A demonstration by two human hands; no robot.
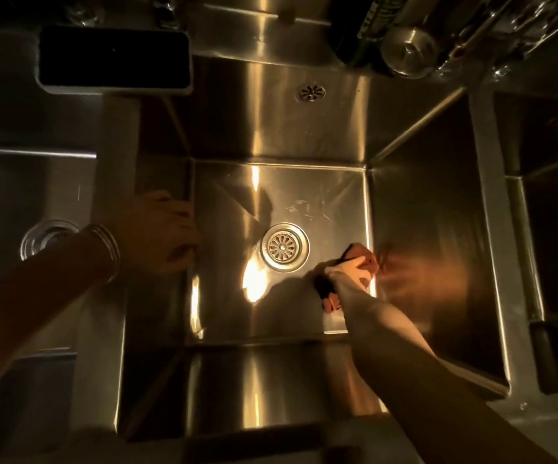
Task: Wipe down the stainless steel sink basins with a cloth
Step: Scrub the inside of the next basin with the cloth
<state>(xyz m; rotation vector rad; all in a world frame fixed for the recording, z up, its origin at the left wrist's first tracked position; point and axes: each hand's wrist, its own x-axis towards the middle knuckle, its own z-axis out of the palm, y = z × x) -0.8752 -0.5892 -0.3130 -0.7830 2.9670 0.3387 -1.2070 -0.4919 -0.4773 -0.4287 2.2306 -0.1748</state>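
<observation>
I look straight down into the middle stainless steel basin (304,128), which has a round drain (284,246) in its floor. My right hand (351,271) reaches to the floor's right edge, just right of the drain, and grips a bunched reddish-brown cloth (359,254) against the steel where the floor meets the right wall. My left hand (167,232), with bangles on the wrist, rests on the divider at the basin's left rim with its fingers curled over the edge. The dim light hides the cloth's full shape.
A second basin (20,189) with its own drain (48,237) lies to the left, and a third dark basin (555,209) to the right. A dark rectangular container (113,58) sits at the back left. Metal and glass items (408,51) crowd the back right. An overflow grille (311,92) is on the back wall.
</observation>
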